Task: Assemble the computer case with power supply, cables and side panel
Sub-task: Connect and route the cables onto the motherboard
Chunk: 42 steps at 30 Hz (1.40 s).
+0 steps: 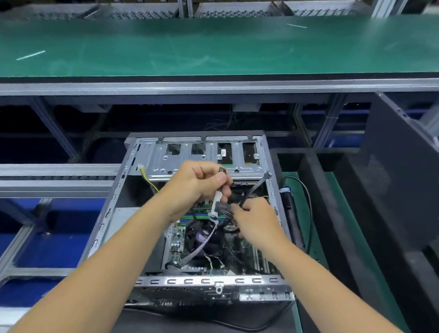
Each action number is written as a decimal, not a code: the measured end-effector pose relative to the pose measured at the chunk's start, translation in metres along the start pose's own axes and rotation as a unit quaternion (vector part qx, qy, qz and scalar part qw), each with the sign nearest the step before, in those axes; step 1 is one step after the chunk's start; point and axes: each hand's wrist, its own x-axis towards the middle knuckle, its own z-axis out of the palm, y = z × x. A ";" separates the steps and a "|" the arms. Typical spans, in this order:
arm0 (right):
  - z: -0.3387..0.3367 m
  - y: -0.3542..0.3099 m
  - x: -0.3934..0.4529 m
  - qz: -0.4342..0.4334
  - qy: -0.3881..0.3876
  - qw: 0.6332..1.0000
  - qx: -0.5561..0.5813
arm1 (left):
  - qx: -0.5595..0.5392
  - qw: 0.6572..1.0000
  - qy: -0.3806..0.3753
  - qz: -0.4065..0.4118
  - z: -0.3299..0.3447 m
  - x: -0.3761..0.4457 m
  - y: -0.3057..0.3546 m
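Green-matted factory workbench on an aluminium frame fills the background, with cardboard cartons racked behind it. Next in size: open grey steel computer case, lying on its side at a lower station, open face upward; judged heavy and rigid with thin stamped edges, best lifted by its outer frame rails, never by the drive cage. Dark perforated metal side panel, standing apart to the right of the case, not yet fitted; judged light, springy and sharp-edged, to be carried by its long edges. Green motherboard with a black cooler fan, seated in the case floor; fragile, not a place to lean or press. Flat grey ribbon cable, running up from the board; soft and limp, kinks easily, best held at the connector rather than mid-run. Black cable bundle with a white tie, held above the board between both hands. Left hand: fingers curled, pinching the upper end of the bundle. Right hand: fingertips pinching the bundle's lower strands. Power supply not identifiable from where I stand.
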 end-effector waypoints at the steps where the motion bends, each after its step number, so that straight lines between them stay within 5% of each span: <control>1: 0.001 0.002 -0.001 0.004 -0.003 1.000 -0.014 | 0.002 1.000 0.016 -0.006 0.005 0.001 -0.005; 16: 0.000 0.016 -0.008 -0.129 -0.005 0.991 -0.042 | -0.068 0.997 0.047 0.009 0.026 0.007 -0.018; 22: 0.009 0.009 0.008 -0.001 0.019 0.990 0.139 | -0.144 0.989 -0.012 -0.008 0.018 0.006 -0.025; 30: 0.013 0.014 0.016 -0.008 0.068 0.989 0.131 | -0.202 0.976 -0.080 -0.018 0.014 0.008 -0.036; 38: 0.012 0.009 0.021 0.017 0.057 0.976 0.211 | -0.194 0.979 -0.047 -0.050 0.010 0.014 -0.038; 42: 0.012 0.002 0.026 0.003 0.110 0.964 0.242 | -0.174 0.977 -0.024 -0.123 0.013 0.020 -0.045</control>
